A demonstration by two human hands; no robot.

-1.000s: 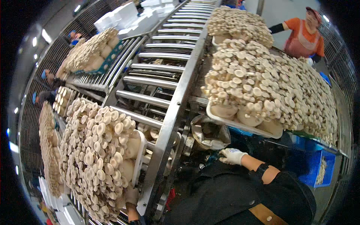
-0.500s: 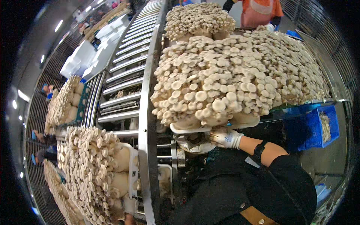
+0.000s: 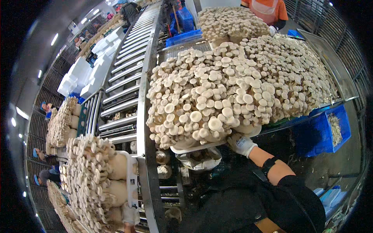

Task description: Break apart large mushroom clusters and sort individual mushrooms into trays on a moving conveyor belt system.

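Note:
My right hand, in a white glove, is closed at the near rim of a white tray; its fingertips are partly hidden beneath the load. Pale brown-capped mushrooms in thick clusters fill that tray and overhang its edges. At the lower left, my gloved left hand grips the end of another white tray, which carries mushrooms growing from rounded pale blocks. Just below the right-hand tray hangs a whitish plastic bag, its contents dark and unclear.
A roller conveyor with a metal side rail runs away on the left. White foam boxes stand beyond it. More mushrooms lie at the far end, near a person in an orange top. A blue bin holds trimmings at the right.
The view has shifted. The far mushroom clump has moved right from the rail, exposing a perforated metal surface and a blue crate. Both my hands stay at their trays.

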